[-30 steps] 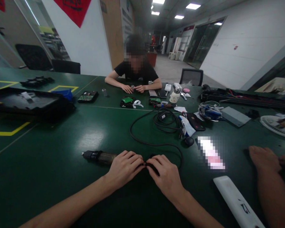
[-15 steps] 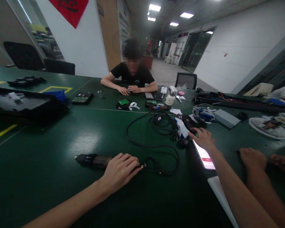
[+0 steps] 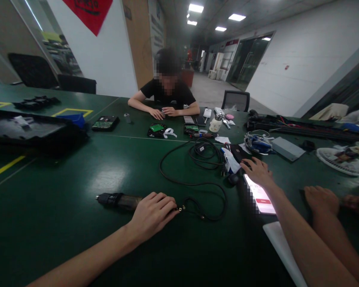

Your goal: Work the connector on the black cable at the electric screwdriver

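Note:
My left hand (image 3: 154,211) lies over the rear of a dark electric screwdriver (image 3: 124,201), its fingers curled round the body. The screwdriver lies flat, with its tip pointing left. Small brass-coloured parts show by my left fingertips, close to the end of a thin black cable (image 3: 197,213). My right hand (image 3: 259,172) is open, fingers spread and bent, over the top of a phone (image 3: 261,199) with a lit white and red screen. Whether those fingers touch the phone or the things behind it, I cannot tell.
Across the table a person in a black shirt (image 3: 167,93) handles a small part. Another person's hand (image 3: 321,201) rests right of my right arm. A coiled black cord (image 3: 202,149), a crumpled white packet (image 3: 231,161) and a white bottle (image 3: 215,124) lie beyond. A black tray (image 3: 32,135) stands left.
The view has shifted slightly. My right hand has moved a little over the phone. My left hand and the screwdriver have stayed in place.

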Motion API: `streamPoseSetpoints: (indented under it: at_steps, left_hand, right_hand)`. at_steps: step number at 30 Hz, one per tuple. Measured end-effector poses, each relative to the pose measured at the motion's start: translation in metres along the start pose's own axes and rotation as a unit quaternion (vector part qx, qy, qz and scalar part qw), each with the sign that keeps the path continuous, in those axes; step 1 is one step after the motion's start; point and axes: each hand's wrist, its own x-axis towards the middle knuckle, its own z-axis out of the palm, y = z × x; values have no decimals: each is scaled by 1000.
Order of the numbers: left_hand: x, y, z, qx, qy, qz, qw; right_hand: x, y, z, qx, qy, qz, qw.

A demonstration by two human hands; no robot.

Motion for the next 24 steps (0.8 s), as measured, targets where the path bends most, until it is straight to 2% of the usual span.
streamPoseSetpoints:
  at_steps: [4, 7, 10, 11, 12, 14, 16, 17, 19, 21, 24]
  left_hand:
    - [0, 0, -1, 3, 4, 2, 1000]
    - [1, -1, -1, 6, 6, 9, 1000]
    - [1, -1, 0, 8, 11, 14, 1000]
    - [1, -1, 0, 9, 10, 13, 1000]
    - [1, -1, -1, 9, 9, 12, 1000]
    - [1, -1, -1, 9, 2, 10, 1000]
    - [1, -2, -2, 7, -3, 13, 1000]
    - [1, -2, -3, 7, -5, 15, 1000]
    - [2, -2, -3, 8, -9, 19, 1000]
    - [2, -3, -4, 10, -13, 22, 1000]
    - [2, -5, -7, 4, -18, 33, 999]
  right_hand:
    - [-2, -5, -14, 22, 34, -18, 999]
    - [-6, -14, -32, 48, 119, -31, 991]
    - [-26, -41, -47, 76, 198, -41, 976]
    - [-39, -55, -49, 94, 216, -62, 970]
    - [-56, -71, -49, 146, 227, -113, 956]
    - [-100, -108, -44, 231, 214, -202, 927]
    - [-152, -144, -33, 270, 140, -309, 901]
    - [-176, -159, -27, 270, 95, -366, 885]
    - [-217, -180, -13, 241, 31, -438, 866]
    - [-241, -191, -2, 204, 1, -466, 861]
    - [-247, -191, 8, 178, 0, -470, 865]
